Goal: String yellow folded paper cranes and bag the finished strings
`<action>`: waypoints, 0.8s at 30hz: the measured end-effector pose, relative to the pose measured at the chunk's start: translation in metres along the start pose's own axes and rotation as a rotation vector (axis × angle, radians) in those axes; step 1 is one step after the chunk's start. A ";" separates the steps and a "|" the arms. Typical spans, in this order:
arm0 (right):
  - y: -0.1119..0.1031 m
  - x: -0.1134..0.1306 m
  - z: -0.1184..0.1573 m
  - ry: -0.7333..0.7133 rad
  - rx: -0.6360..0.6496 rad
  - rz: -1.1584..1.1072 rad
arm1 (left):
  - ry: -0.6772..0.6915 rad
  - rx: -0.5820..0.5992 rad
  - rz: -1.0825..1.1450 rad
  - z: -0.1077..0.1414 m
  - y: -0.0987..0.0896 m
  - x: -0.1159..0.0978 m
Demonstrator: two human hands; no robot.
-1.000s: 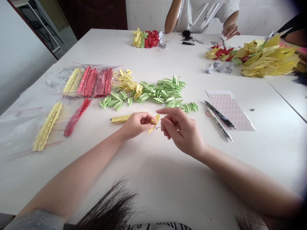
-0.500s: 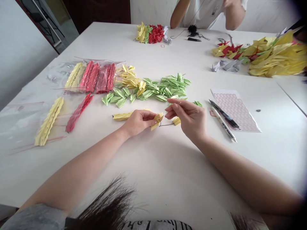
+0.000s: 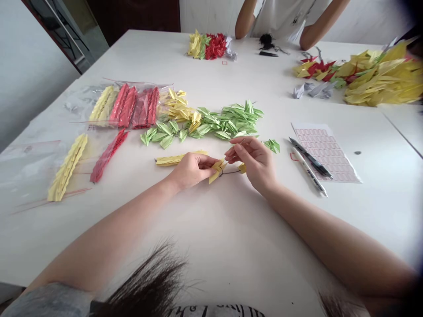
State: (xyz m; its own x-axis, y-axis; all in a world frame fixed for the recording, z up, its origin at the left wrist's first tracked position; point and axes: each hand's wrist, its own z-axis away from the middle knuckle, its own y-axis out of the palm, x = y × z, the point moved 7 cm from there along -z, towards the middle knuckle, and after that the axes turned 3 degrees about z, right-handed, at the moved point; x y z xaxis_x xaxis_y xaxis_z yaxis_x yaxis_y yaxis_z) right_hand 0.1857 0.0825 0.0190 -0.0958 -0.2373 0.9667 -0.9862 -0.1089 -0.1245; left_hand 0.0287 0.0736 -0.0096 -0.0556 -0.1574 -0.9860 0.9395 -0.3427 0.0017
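My left hand [image 3: 193, 171] pinches a small yellow folded paper piece [image 3: 216, 171] between thumb and fingertips, just above the table. A black thread [image 3: 230, 172] loops from this piece toward another yellow folded piece [image 3: 242, 168], partly hidden behind my right hand. Close by on the right, my right hand [image 3: 256, 163] is raised with its fingers bent and thumb drawn in; anything between the fingertips is too small to name. Behind my left hand lies a yellow stack of folded paper [image 3: 168, 160]. Beyond both hands spreads a strung heap of green folded paper pieces [image 3: 214, 123].
Clear plastic bags with red folded stacks [image 3: 123, 105] and a loose yellow stack [image 3: 68, 167] lie left. Two pens [image 3: 310, 157] rest by a sheet of red-outlined labels [image 3: 330, 152] at right. Across the table sits another person [image 3: 280, 20], near colourful paper clusters [image 3: 216, 46].
My right hand has moved left and closer to my left hand. The yellow piece stays in my left hand. Across the table, the other person's arms have spread apart.
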 end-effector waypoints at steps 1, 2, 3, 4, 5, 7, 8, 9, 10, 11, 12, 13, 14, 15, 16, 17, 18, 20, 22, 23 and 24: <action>0.001 0.000 0.001 -0.006 0.010 0.009 | -0.001 0.001 -0.005 0.000 0.000 0.000; 0.002 0.001 0.001 -0.016 0.017 0.018 | -0.003 0.002 -0.006 0.000 0.000 0.000; 0.003 0.002 0.002 -0.026 0.022 0.026 | -0.005 0.003 -0.007 0.000 0.000 0.000; 0.004 0.003 0.002 -0.036 0.027 0.032 | -0.007 0.004 -0.009 0.000 0.000 0.000; 0.004 0.003 0.002 -0.045 0.030 0.037 | -0.007 0.003 -0.012 0.000 0.000 0.000; 0.005 0.004 0.003 -0.058 0.034 0.045 | -0.003 0.002 -0.021 0.000 0.000 0.000; 0.004 0.004 0.003 -0.062 0.034 0.052 | 0.001 0.001 -0.026 0.000 0.000 0.000; 0.004 0.003 0.003 -0.066 0.033 0.059 | 0.003 -0.001 -0.031 0.000 0.000 0.000; 0.004 0.003 0.003 -0.070 0.033 0.064 | 0.001 -0.003 -0.035 0.000 0.000 0.000; 0.004 0.003 0.003 -0.075 0.034 0.068 | -0.002 -0.004 -0.039 0.000 0.000 0.000; 0.005 0.003 0.003 -0.082 0.038 0.070 | -0.007 -0.004 -0.042 0.000 0.000 0.000; 0.005 0.004 0.004 -0.090 0.043 0.072 | -0.010 -0.002 -0.044 0.000 0.000 0.000; 0.006 0.004 0.004 -0.097 0.049 0.077 | -0.011 0.003 -0.045 0.000 0.000 0.000; 0.007 0.004 0.005 -0.102 0.054 0.086 | -0.009 0.009 -0.046 0.000 0.001 -0.001; 0.008 0.005 0.005 -0.105 0.058 0.097 | -0.005 0.014 -0.047 0.000 0.002 -0.001; 0.008 0.005 0.006 -0.103 0.059 0.107 | 0.001 0.019 -0.046 0.000 0.002 -0.002; 0.009 0.005 0.006 -0.099 0.059 0.112 | 0.006 0.020 -0.045 0.000 0.002 -0.003; 0.009 0.005 0.007 -0.078 0.056 0.103 | 0.015 0.017 -0.044 0.000 0.002 -0.003; 0.009 0.003 0.007 -0.047 0.053 0.077 | 0.021 0.012 -0.048 0.000 0.002 -0.003; 0.009 0.002 0.006 -0.033 0.051 0.064 | 0.023 0.009 -0.053 0.000 0.002 -0.002; 0.008 0.002 0.006 -0.022 0.050 0.053 | 0.026 0.006 -0.059 0.000 0.002 -0.002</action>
State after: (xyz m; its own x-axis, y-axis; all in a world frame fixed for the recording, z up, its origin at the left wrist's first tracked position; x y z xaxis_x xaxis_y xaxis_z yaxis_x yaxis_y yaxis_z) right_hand 0.1780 0.0751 0.0182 -0.1439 -0.2651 0.9534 -0.9720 -0.1432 -0.1865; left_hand 0.0308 0.0737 -0.0075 -0.1022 -0.1130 -0.9883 0.9328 -0.3560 -0.0557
